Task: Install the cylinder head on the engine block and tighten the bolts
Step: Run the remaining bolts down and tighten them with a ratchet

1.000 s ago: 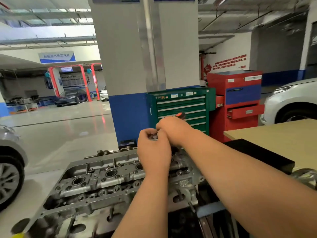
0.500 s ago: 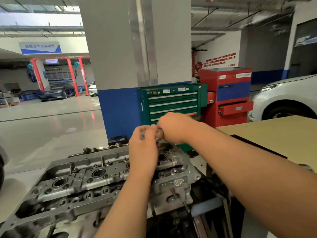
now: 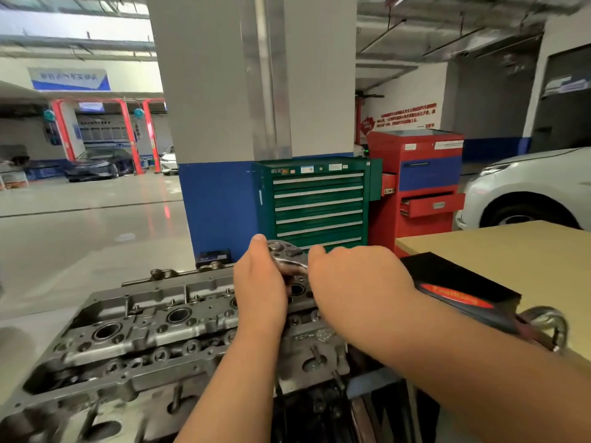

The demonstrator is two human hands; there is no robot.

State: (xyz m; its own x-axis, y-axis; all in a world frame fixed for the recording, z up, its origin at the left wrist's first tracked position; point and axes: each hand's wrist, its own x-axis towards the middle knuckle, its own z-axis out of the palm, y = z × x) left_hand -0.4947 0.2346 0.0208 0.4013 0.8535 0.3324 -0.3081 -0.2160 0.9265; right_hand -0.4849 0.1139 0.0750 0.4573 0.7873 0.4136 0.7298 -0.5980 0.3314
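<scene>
The cylinder head (image 3: 153, 334) lies low and left in the view, its grey top face with round bores turned upward. Over its far right end the left hand (image 3: 259, 282) grips the round head of a chrome ratchet (image 3: 284, 252), thumb laid on top and fingers curled underneath. The right hand (image 3: 358, 282) is just beside it, its fingers curled down over the ratchet's shank, so both hands hold the one tool above the cylinder head. To the right of the cylinder head a black case (image 3: 454, 279) with a red oval label rests on the edge of a wooden table (image 3: 511, 247), and a blurred metal ring (image 3: 543, 318) shows near that case. Beyond the cylinder head's far end stands a green tool cabinet (image 3: 319, 203) against a grey and blue pillar (image 3: 224, 91), with a red tool cabinet (image 3: 425, 174) beside it and a white car (image 3: 527, 187) farther right.
</scene>
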